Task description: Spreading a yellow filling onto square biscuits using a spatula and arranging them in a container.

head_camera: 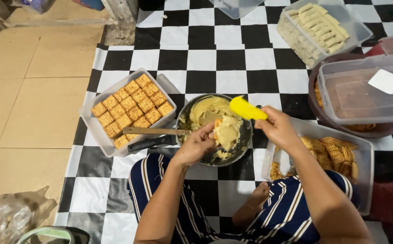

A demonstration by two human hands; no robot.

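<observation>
I sit on a checkered mat with a dark pan (pixel 246 147) of pale yellow cream (pixel 210 110) in front of me. My left hand (pixel 197 145) holds a square cracker (pixel 223 131) heaped with cream over the pan. My right hand (pixel 275 128) grips a yellow spatula (pixel 247 109), its blade just above the cracker. A wooden spoon (pixel 153 131) rests across the pan's left rim. To the left, a clear tray (pixel 98 135) holds rows of plain square crackers (pixel 133 108).
A clear tub (pixel 363 153) of loose crackers (pixel 329 151) sits by my right forearm. Farther right, an empty clear box (pixel 363 90) rests on a brown bowl (pixel 316 97). A tub of rolled pieces (pixel 323 27) stands at the top right. Tan floor tiles (pixel 29 99) lie left.
</observation>
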